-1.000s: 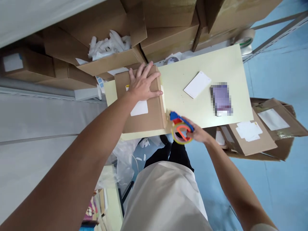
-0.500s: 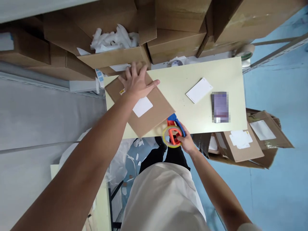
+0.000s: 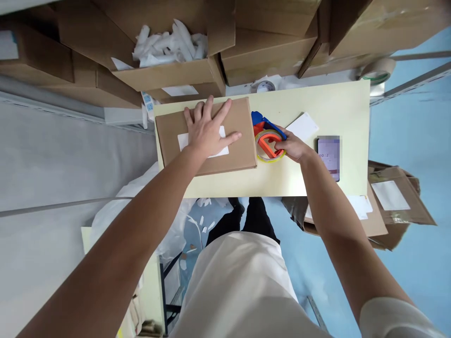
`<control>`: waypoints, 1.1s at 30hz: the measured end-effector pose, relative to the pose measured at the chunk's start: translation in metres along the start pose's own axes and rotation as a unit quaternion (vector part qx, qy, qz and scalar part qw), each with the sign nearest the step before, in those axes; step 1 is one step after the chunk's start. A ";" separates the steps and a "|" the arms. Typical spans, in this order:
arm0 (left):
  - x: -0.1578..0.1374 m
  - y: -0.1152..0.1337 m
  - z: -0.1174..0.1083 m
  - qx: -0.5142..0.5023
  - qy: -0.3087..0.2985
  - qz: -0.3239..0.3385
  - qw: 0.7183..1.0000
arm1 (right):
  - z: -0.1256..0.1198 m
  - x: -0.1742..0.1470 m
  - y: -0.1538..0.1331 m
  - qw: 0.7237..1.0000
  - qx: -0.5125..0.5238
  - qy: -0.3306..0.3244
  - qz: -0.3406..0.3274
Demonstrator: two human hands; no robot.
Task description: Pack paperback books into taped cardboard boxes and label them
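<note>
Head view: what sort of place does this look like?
Probably a packing station, perhaps in a stockroom: a tape dispenser in the right hand, a carton with a white label on the table, and more cardboard boxes behind.

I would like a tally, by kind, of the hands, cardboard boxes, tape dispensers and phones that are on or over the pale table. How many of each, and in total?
Hands (left hand, right hand): 2
Cardboard box: 1
Tape dispenser: 1
Phone: 1
Total: 5

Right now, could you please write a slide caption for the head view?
Left hand spread on a cardboard box, right hand holding an orange-and-blue tape dispenser beside it.
</note>
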State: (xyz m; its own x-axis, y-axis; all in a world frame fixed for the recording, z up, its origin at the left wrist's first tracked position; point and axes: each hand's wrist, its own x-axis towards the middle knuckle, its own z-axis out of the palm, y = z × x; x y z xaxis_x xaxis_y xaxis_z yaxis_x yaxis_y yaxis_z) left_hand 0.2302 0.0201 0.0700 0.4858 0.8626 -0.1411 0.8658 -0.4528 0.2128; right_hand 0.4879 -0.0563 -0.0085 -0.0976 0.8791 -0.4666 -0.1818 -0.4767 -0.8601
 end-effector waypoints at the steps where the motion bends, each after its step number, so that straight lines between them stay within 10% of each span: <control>1: 0.000 -0.001 0.001 0.002 0.002 -0.002 1.000 | -0.001 -0.006 0.004 1.000 -0.007 0.006 -0.004; 7: 0.000 -0.005 0.002 -0.001 0.003 -0.006 1.000 | 0.004 -0.091 0.044 0.998 -0.038 0.008 0.042; 14: 0.002 -0.001 0.004 -0.031 -0.011 -0.018 0.999 | 0.069 -0.159 0.106 0.997 0.049 0.036 0.056; 19: 0.003 -0.008 0.002 0.003 0.010 -0.035 0.999 | 0.085 -0.138 0.099 0.993 0.088 0.070 0.042; 25: -0.018 -0.037 -0.008 -0.001 0.023 -0.070 0.997 | 0.045 -0.062 0.041 0.994 0.034 0.100 0.003; 33: -0.005 -0.018 -0.014 0.004 -0.026 -0.007 1.000 | 0.000 0.035 -0.027 0.999 -0.027 -0.028 -0.025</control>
State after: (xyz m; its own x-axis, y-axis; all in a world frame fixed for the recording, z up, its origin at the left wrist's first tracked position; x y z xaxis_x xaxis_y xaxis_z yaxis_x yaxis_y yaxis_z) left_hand 0.2102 0.0273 0.0807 0.4796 0.8560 -0.1931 0.8731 -0.4436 0.2022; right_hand 0.4891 -0.0126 -0.0021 -0.1438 0.8998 -0.4120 -0.1340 -0.4302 -0.8927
